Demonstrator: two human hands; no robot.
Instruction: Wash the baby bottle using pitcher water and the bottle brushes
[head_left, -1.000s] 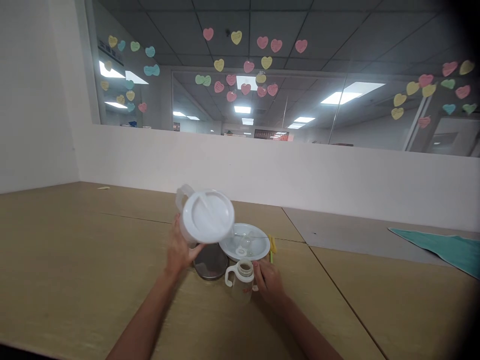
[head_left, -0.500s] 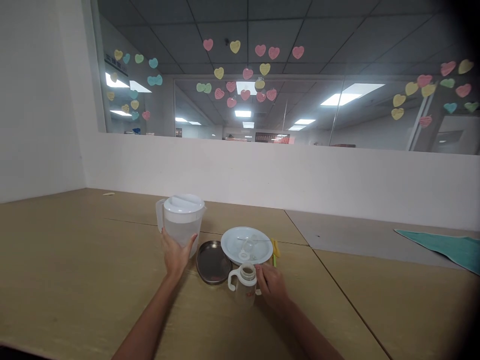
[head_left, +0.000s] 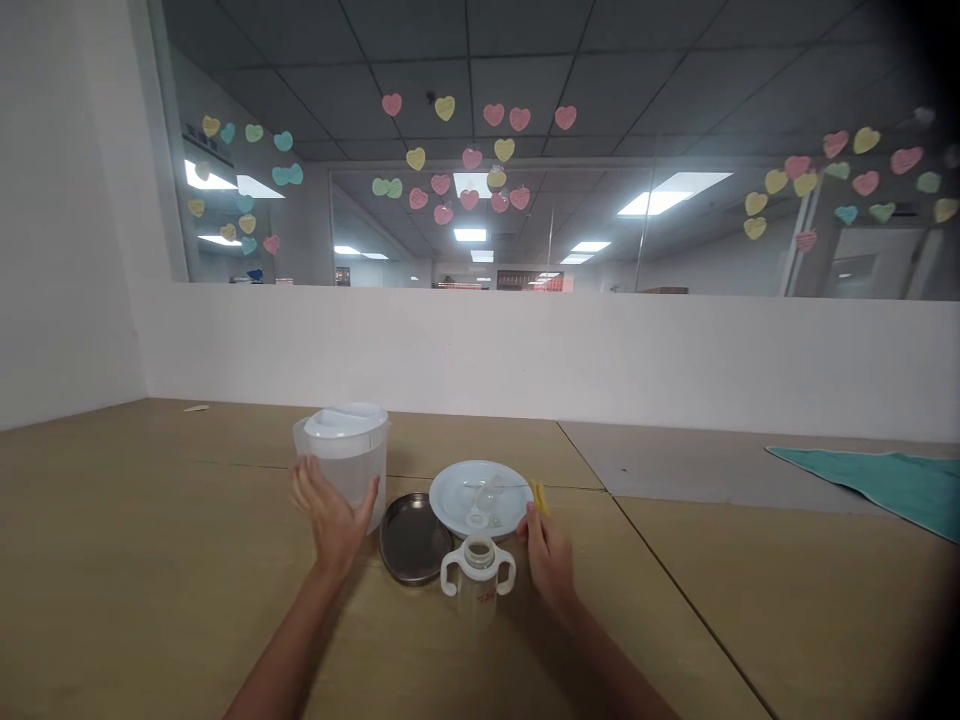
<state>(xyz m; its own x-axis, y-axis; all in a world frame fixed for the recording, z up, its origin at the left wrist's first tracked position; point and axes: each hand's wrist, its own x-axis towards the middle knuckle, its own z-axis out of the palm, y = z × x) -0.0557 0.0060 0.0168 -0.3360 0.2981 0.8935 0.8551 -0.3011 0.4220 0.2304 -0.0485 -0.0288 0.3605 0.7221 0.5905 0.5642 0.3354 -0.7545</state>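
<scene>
A translucent white pitcher [head_left: 364, 470] with a white lid stands on the table at left. My left hand [head_left: 334, 515] grips its near side, thumb to the right and fingers to the left. In front of the plate is a clear baby bottle [head_left: 480, 590], uncapped, with a white two-handled collar. My right hand [head_left: 550, 555] is just right of the bottle, by the rim of the pale blue plate [head_left: 444, 500]. Its fingers are loosely bent, with nothing visible in them. A bottle nipple and ring [head_left: 484, 505] lie on the plate, their details blurred.
Between pitcher and bottle lies a dark metal tray [head_left: 415, 545]. Yellow-handled tool [head_left: 539, 495], its kind unclear, is behind my right hand. A teal cloth [head_left: 885, 485] covers the table's right side. Behind the table rises a white wall [head_left: 480, 350] with a window above.
My right hand has come away from the bottle, whose two handles now both show. The pitcher has turned, bringing its handle side towards my left hand. The camera view has shifted slightly.
</scene>
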